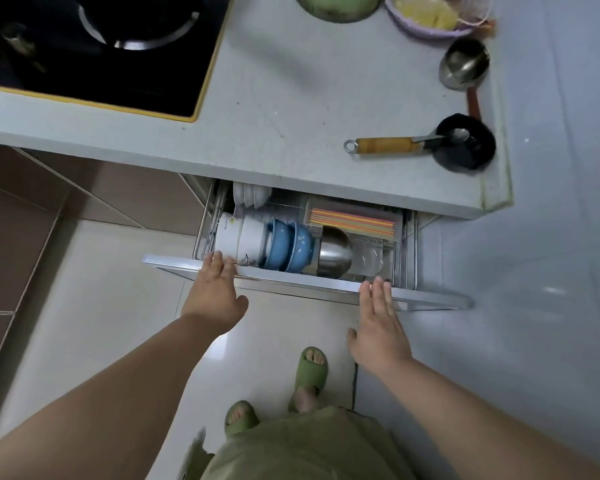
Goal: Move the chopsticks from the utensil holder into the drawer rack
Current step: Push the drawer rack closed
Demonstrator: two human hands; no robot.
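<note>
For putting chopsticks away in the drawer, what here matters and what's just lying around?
Matters: colourful chopsticks in their tray; drawer front; left hand and right hand, both open on it.

Lying around: steel ladle, black pot, blue bowls, steel bowl, gas hob.

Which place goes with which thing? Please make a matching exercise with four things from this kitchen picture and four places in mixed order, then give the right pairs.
Things:
1. chopsticks
2. blue bowls
3. ladle
4. left hand

Places:
A. on the counter, near the right edge
B. in the tray at the back right of the drawer
C. on the drawer's front edge, left part
D. in the drawer rack, between the white bowls and the steel bowl

Pairs: 1-B, 2-D, 3-A, 4-C
</note>
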